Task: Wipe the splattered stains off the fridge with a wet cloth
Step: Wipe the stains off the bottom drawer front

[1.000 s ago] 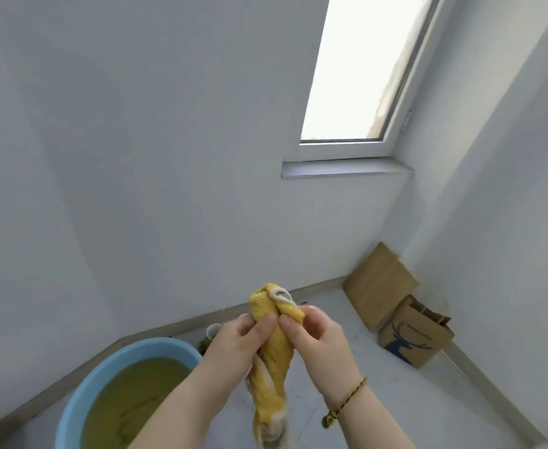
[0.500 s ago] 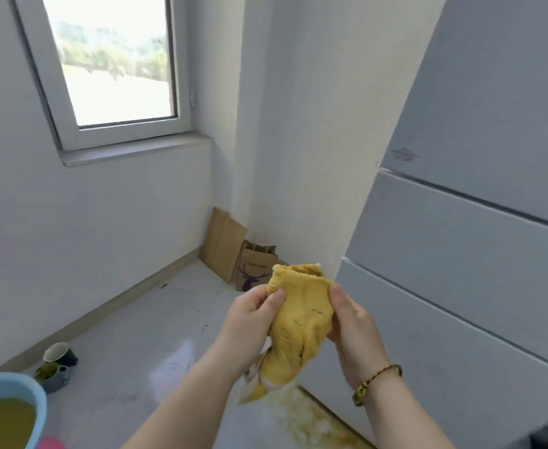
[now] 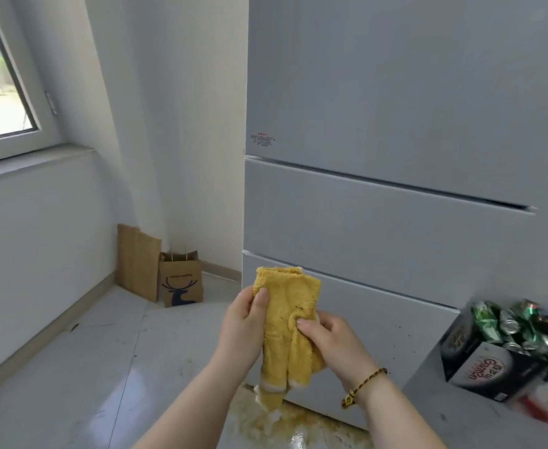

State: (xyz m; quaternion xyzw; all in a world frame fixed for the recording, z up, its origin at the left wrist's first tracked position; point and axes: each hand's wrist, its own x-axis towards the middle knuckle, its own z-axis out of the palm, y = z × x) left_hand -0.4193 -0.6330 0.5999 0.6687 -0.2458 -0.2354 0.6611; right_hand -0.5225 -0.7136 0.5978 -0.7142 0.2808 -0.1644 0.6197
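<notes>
Right by the grey fridge (image 3: 396, 92), two hands hold a yellow cloth (image 3: 287, 319)
The left hand (image 3: 243, 322) pinches the cloth's top corner with its thumb on the front, and the right hand (image 3: 334, 338) grips its middle. The cloth hangs down in front of the bottom drawer (image 3: 379, 306), where small dark spots (image 3: 405, 325) show. A yellow puddle (image 3: 253, 422) lies on the floor (image 3: 88, 367) below
</notes>
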